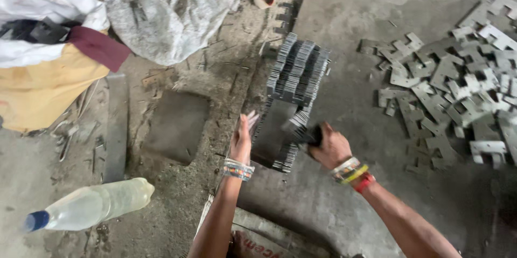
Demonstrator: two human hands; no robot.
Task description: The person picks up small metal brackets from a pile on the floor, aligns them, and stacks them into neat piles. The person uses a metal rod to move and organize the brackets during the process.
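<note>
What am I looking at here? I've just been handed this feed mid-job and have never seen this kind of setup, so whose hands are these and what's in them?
There is no machine. The single picture comes from a camera worn on a person's head, looking down at their own two bare hands over a dusty concrete floor.

The left hand is open and flat against the side of a packed stack of flat metal plates. The right hand grips a dark object at the stack's lower end; motion blur hides what it is.

To the right lies a loose pile of cut-out metal pieces. A plastic bottle with a blue cap lies at lower left, and cloth sacks sit at the top left.
</note>
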